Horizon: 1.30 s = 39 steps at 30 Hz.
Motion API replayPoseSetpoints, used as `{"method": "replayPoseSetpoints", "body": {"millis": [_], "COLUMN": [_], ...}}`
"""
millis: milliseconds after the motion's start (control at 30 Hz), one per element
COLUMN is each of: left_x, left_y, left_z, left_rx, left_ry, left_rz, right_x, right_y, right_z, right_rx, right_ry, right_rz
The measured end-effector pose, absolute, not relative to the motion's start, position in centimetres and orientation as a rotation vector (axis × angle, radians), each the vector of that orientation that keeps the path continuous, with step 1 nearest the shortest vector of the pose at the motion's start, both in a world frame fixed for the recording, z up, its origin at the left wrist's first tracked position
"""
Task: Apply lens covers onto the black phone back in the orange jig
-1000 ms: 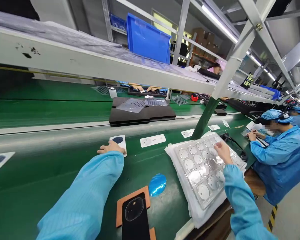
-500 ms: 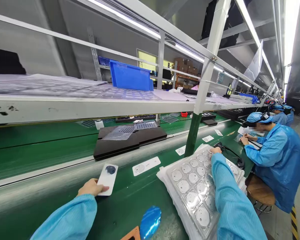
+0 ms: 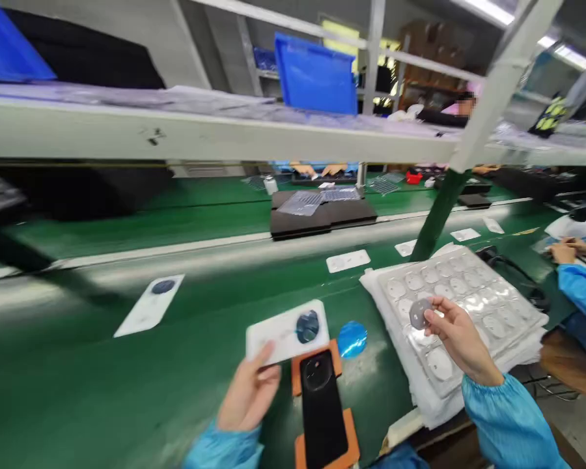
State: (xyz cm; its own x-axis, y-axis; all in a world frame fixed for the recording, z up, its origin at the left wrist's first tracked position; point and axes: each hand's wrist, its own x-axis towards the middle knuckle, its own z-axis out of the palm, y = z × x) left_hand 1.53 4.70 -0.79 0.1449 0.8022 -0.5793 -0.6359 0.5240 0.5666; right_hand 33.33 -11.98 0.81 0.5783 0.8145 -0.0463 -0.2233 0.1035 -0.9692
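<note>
Left hand (image 3: 250, 396) now pinches white card (image 3: 278, 331) beside phone (image 3: 323, 413); right hand (image 3: 461, 339) has grey disc (image 3: 417, 314) lifted above tray (image 3: 440, 385). Hands apart, both loaded.

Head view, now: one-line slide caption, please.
Left hand holds a white card; right hand pinches a gray disc over the clear tray.
</note>
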Motion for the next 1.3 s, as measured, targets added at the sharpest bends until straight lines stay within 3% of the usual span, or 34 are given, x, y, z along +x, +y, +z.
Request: {"method": "replayPoseSetpoints", "body": {"millis": [133,333,533,767,1133,1300], "left_x": [-0.1,-1.8,-3.2,-2.6,0.8,1.8], "left_y": [2.4,1.3,1.0,0.5,-0.2,-0.9], "left_z": [-2.8,-2.8,-4.5,-5.5,-5.7,-6.0], "left_rx": [0.033,0.252,0.168,0.429,0.444,0.701], "left_ry": [0.884,0.867,0.817,0.764,0.909,1.05], "left_rz": [1.097,0.984,1.108,1.037,1.154,1.208], "right_x": [25.5,18.3,17.6,17.0,17.4,14.6], "right_y": [-11.0,-7.3,-6.7,-6.8,-7.3,-6.8], "right_z": [-3.2,-9.7,-12.5,-11.3,-3.0,-3.5], "right_rx": [-1.392,-1.341,-1.339,-1.369,-1.268,-1.333], "right_ry": [-0.825,-1.604,-1.978,-2.203,-1.668,-1.649], "right_rz": [0.944,0.488,0.233,-0.186,-0.027,0.135]}}
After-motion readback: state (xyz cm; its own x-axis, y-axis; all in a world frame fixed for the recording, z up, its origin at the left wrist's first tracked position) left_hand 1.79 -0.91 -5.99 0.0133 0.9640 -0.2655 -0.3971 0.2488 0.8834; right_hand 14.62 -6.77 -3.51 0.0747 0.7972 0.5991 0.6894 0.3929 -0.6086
